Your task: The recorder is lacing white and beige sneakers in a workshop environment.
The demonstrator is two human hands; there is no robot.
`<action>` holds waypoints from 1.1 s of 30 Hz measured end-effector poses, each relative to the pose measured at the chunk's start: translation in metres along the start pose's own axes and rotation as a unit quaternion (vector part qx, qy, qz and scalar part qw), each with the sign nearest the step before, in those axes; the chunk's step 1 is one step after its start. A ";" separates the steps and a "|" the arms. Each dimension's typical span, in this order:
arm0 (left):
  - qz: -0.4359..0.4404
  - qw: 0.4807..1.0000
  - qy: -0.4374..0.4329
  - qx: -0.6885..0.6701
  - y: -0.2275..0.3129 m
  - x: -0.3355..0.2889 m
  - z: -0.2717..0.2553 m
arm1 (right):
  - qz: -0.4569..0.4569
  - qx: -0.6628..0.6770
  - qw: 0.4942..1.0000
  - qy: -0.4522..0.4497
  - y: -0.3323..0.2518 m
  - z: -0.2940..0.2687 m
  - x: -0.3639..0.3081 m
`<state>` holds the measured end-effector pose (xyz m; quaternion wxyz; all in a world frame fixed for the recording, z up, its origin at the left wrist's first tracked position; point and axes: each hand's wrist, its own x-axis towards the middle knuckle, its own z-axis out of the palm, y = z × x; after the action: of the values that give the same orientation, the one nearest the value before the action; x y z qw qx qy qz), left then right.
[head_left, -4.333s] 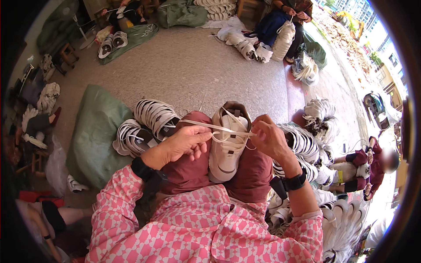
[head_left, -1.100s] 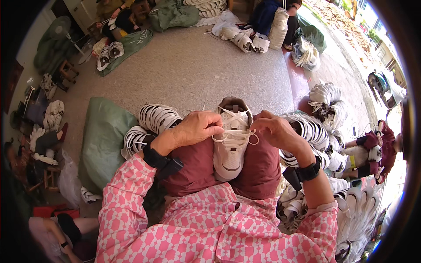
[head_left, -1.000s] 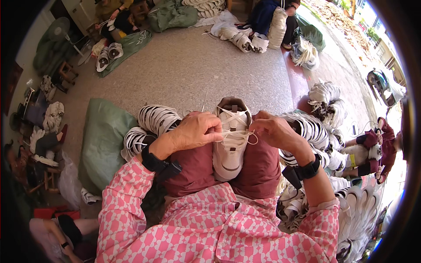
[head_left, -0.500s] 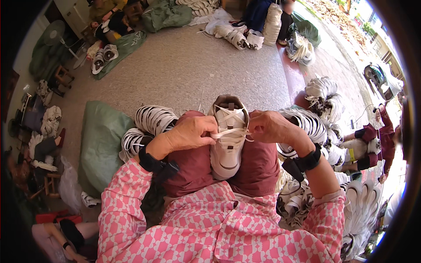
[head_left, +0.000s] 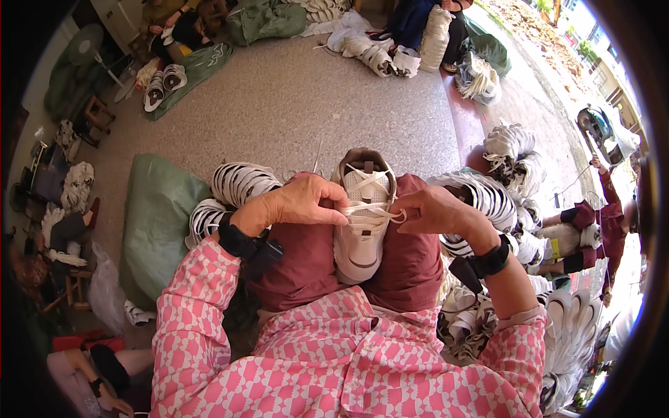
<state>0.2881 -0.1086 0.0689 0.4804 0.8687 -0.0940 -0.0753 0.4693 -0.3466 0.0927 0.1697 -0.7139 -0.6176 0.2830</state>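
Note:
A white and beige sneaker (head_left: 359, 254) is held between my knees, its toe toward me and its brown-lined collar away. White shoelace (head_left: 367, 208) crosses over its tongue and runs sideways between my hands. On the left of the shoe, my left hand (head_left: 301, 202) pinches one part of the lace with thumb and forefinger. My right hand (head_left: 440, 210) is closed on the lace at the opposite side, thumb and forefinger together, a loose lace end hanging by the fingertips. Black bands with small boxes circle both my wrists.
Bundles of white shoe uppers (head_left: 244, 185) lie beside my left knee, with a green sack (head_left: 159, 233) next to them. More stacked uppers (head_left: 481, 195) crowd my right. Other people sit around, and a fan (head_left: 84, 47) stands far left.
My right hand has turned and its fingers have straightened from a tighter curl. My left hand has risen slightly. The lace across the shoe has shifted a little; the sneaker stays between my knees.

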 end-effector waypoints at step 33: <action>-0.164 0.931 0.225 -0.235 -0.043 0.048 -0.003 | 0.060 0.077 0.987 0.130 0.047 0.008 0.082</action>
<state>0.3387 -0.0954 0.0320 0.6605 0.7284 0.1805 0.0243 0.5074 -0.2753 0.0426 0.2856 -0.7652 -0.5227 0.2443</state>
